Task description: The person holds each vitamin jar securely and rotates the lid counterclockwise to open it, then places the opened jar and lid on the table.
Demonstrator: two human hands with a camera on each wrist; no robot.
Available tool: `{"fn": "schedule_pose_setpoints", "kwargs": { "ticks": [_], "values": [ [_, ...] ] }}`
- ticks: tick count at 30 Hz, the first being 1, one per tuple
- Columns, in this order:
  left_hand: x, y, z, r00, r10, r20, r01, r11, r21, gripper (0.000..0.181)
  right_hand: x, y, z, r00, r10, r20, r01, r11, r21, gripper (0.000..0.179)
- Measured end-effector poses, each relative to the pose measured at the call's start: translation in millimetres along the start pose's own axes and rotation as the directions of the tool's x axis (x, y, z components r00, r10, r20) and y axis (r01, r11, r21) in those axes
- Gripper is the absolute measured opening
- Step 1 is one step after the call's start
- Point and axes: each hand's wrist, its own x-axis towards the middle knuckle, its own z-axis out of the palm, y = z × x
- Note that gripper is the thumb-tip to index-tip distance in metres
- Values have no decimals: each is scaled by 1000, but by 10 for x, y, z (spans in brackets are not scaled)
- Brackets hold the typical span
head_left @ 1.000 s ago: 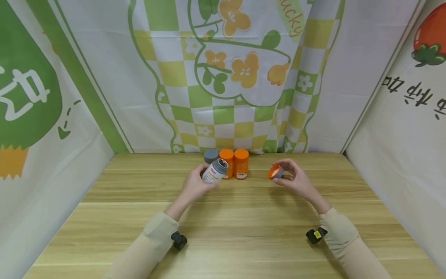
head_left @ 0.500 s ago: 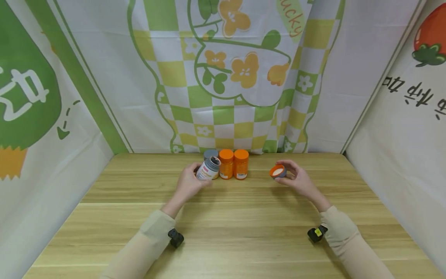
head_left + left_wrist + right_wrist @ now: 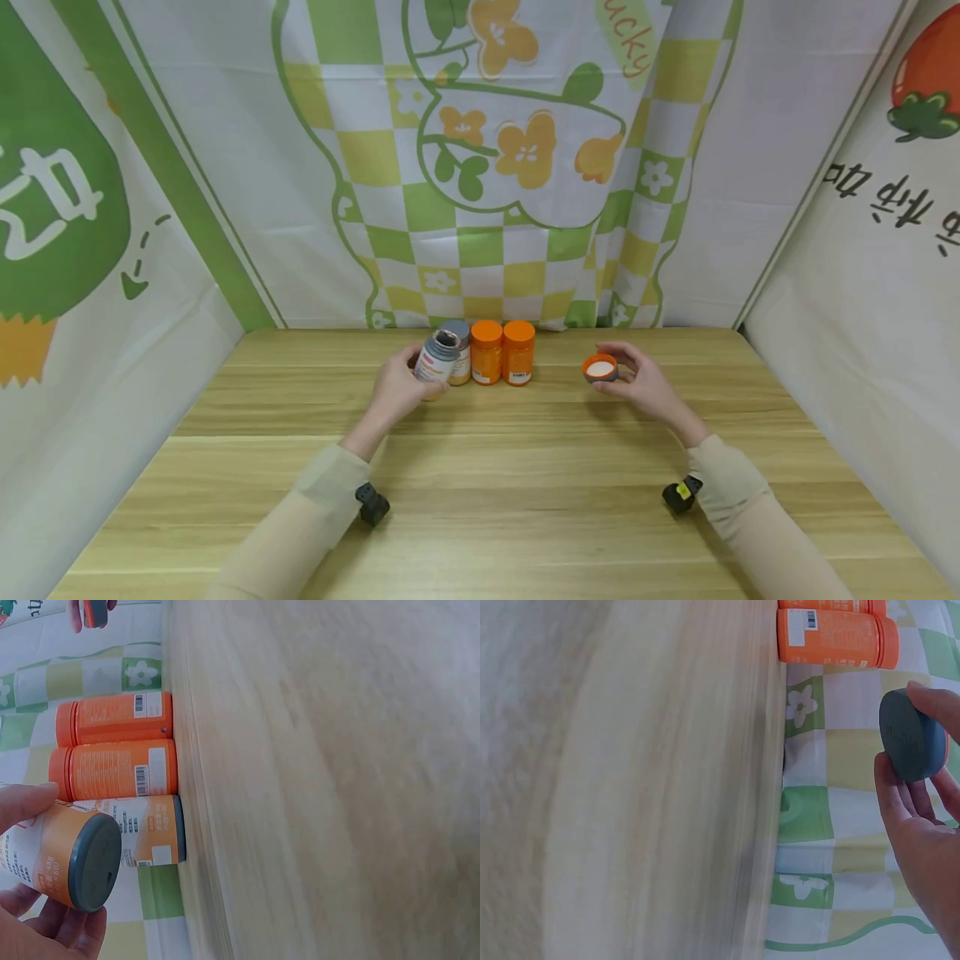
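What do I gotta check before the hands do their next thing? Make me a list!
1. Left hand gripping the open bottle: ok.
2. Right hand holding the cap: ok.
3. Open bottle standing straight up: not ok, it leans.
4. Cap's hollow side facing down: not ok, it faces up.
5. Grey-lidded bottle and two orange jars closed: ok.
6. What's inside the open bottle: cannot tell, too dark.

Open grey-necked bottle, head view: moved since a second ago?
Yes, leftward: the open grey-necked bottle partly covered the stationary left orange bottle; now it clears that, overlapping the grey-capped bottle instead.
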Motion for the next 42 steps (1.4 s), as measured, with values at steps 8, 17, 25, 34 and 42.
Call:
{"fn": "schedule_pose_setpoints", "kwargs": {
  "ticks": [8, 17, 25, 34, 42],
  "values": [
    [30, -24, -46, 999, -41, 15, 41, 999, -9, 61, 35, 25, -24, 999, 46, -8, -46, 993, -104, 68],
    [83, -81, -73, 998, -66, 18, 67, 998, -17, 63, 26, -132, -4, 997, 64, -42, -72, 971, -226, 62],
    [137, -152, -92, 997, -75, -7, 74, 997, -19, 61, -10, -278, 23, 995, 79, -60, -93, 955, -280, 56],
    [189, -224, -153, 994, -107, -27, 107, 994, -2, 64, 90, 173, -91, 994, 71, -86, -92, 957, -276, 60],
    [237, -293, -186, 993, -112, -33, 112, 994, 14, 65, 128, 265, -198, 987, 134, -93, -156, 941, -300, 63]
  ]
}}
